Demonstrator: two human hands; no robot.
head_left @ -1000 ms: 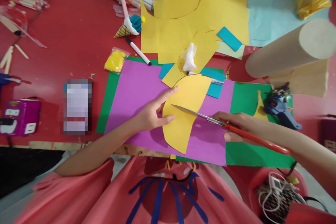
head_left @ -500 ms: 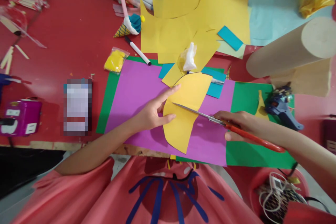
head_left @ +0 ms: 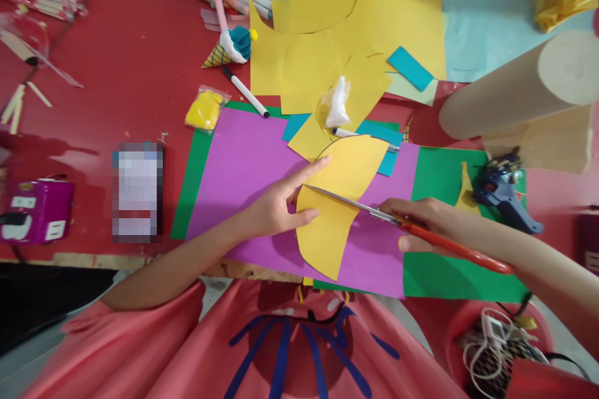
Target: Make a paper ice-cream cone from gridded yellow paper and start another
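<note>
Hands [head_left: 272, 209] opp. sides yel. paper [head_left: 322, 238]

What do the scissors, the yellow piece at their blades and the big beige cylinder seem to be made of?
Scissors: probably metal blades, by their grey shine; the red handles look like glossy plastic, from their highlights.
Yellow piece: matte paper or card, thin and without shine.
Beige cylinder: perhaps cardboard; its surface looks smooth and dull.

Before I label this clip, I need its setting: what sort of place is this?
Likely a craft worktable: red-handled scissors at a yellow paper piece, a glue gun and a model ice-cream cone.
</note>
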